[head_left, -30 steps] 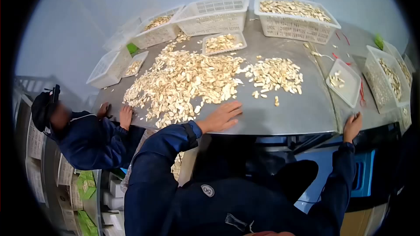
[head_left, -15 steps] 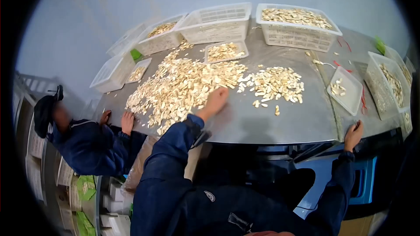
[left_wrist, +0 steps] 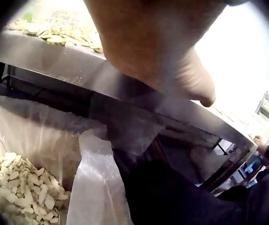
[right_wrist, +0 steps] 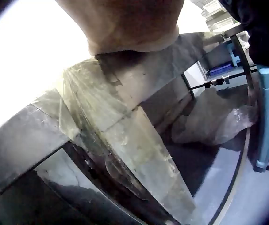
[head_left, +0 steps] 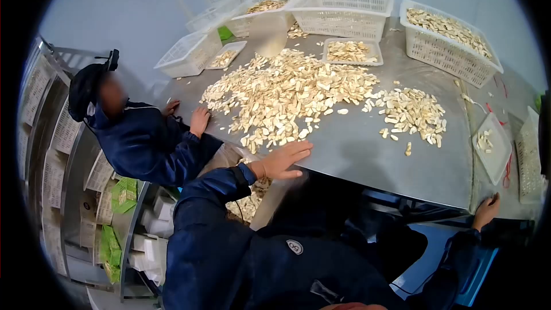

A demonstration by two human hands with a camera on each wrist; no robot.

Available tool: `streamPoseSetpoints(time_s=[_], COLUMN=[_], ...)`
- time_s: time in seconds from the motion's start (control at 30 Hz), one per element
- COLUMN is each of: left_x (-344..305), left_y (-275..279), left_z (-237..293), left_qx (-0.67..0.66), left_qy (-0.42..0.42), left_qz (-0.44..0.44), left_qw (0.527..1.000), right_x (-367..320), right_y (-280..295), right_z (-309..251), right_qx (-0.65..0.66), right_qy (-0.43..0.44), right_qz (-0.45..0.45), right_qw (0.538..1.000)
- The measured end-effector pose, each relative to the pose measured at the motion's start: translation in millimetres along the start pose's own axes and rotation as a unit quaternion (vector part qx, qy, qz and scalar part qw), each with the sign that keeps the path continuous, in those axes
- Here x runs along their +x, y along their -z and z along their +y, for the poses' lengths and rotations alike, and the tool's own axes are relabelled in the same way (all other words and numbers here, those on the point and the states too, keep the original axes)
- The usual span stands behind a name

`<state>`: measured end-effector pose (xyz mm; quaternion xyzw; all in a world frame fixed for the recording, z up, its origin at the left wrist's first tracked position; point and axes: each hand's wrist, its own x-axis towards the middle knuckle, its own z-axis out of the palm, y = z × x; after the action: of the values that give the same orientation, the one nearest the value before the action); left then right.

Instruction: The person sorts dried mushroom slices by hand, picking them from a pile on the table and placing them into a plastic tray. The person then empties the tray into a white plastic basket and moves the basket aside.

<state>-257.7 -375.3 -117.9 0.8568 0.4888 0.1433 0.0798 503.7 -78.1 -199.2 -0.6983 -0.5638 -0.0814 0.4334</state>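
My left hand is at the front edge of the metal table, its fingers stretched out over the top and the thumb apart. Nothing shows in its grasp. Just beyond lies a big heap of pale dried slices. A smaller pile of slices is off to the right. In the left wrist view the hand covers part of the table edge. My right hand rests at the table's edge on the far right, fingers loosely bent, near a shallow white tray with a few slices.
White baskets line the back, including a full one and one in the middle. A shallow tray of slices stands before them. At the left another person leans at the table. Below it, a plastic bag adjoins more slices.
My left hand, curled over the table by the heap half a second ago, has drawn back to the edge and straightened. The head view has turned left; the right hand stays at the edge.
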Motion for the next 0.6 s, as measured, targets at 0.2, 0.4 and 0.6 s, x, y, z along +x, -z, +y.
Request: streamPoseSetpoints(time_s=[0.2, 0.4, 0.6], left_x=[39, 68, 78], left_y=[8, -4, -5], left_z=[-41, -40, -9], left_qx=[0.037, 0.032, 0.179], left_qy=[0.015, 0.096, 0.035], left_qz=[0.042, 0.152, 0.121], left_qw=[0.998, 0.983, 0.976], right_x=[-4, -6, -10], right_y=[7, -5, 25], right_z=[-10, 11, -42], right_qx=[0.001, 0.049, 0.011], right_qy=[0.011, 0.002, -0.042], right_qz=[0.013, 0.036, 0.098], right_qw=[1.0, 0.998, 0.994])
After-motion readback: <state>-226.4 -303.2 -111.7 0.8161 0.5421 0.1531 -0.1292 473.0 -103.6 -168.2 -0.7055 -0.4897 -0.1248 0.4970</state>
